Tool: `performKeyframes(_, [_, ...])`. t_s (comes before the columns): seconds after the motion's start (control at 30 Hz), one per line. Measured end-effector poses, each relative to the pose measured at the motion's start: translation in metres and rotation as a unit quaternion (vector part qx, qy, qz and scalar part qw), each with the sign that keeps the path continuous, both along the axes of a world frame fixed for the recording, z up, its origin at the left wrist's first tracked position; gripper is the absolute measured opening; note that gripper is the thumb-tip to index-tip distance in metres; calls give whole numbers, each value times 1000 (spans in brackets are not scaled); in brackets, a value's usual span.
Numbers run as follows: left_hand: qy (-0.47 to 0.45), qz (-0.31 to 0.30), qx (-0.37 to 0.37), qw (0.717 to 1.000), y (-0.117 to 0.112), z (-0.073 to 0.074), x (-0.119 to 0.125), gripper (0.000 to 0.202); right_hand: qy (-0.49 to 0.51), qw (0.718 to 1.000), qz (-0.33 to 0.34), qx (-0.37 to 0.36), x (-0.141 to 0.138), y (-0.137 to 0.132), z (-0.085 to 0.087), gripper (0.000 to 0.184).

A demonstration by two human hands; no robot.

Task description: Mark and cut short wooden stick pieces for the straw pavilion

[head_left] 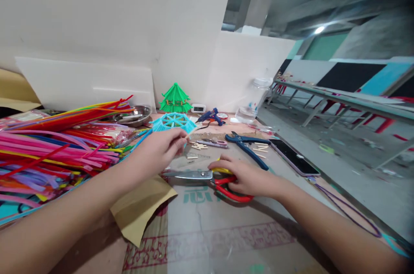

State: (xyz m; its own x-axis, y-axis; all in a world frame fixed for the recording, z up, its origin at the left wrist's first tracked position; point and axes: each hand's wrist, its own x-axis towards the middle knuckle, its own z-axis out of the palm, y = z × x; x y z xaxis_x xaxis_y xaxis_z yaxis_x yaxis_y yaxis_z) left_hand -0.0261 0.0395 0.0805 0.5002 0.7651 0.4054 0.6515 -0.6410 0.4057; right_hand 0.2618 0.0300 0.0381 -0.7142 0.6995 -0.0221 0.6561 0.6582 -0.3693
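My left hand (171, 146) is closed in a pinch on a thin pale stick (189, 134), just in front of a light-blue roof-shaped craft piece (174, 121). On the right, my right hand (244, 174) grips the scissors (190, 174) by their red and yellow handles. The blades point left, low over the table covering, and look closed. Short cut wooden sticks (199, 146) lie beyond the scissors, beside a pen-like tool (211, 143). Behind the blue piece stands a green tree-shaped craft piece (175, 99).
Colourful pipe cleaners (54, 149) are heaped at the left, near a metal bowl (142, 114). Blue-handled pliers (247, 146), a phone (293, 156) and a glue gun (211, 115) lie toward the right and back. Brown paper (142, 209) sits under my left forearm. A clear jar (254, 99) stands by white boards.
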Motion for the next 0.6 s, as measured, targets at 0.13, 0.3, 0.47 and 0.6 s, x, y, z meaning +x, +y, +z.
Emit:
performKeyframes(0.13, [-131, 21, -92, 987, 2, 14, -11, 22, 96, 995, -21, 10, 11, 6, -1, 46])
performKeyframes(0.3, [-314, -58, -286, 904, 13, 9, -10, 15, 243, 968, -62, -14, -9, -2, 13, 39])
performKeyframes(0.47, [-324, -90, -312, 888, 11, 11, -9, 27, 321, 946, -36, 24, -41, -1, 36, 46])
performKeyframes(0.6, [-341, -77, -317, 882, 5, 14, -9, 36, 326, 945, -32, 15, -47, 4, 36, 57])
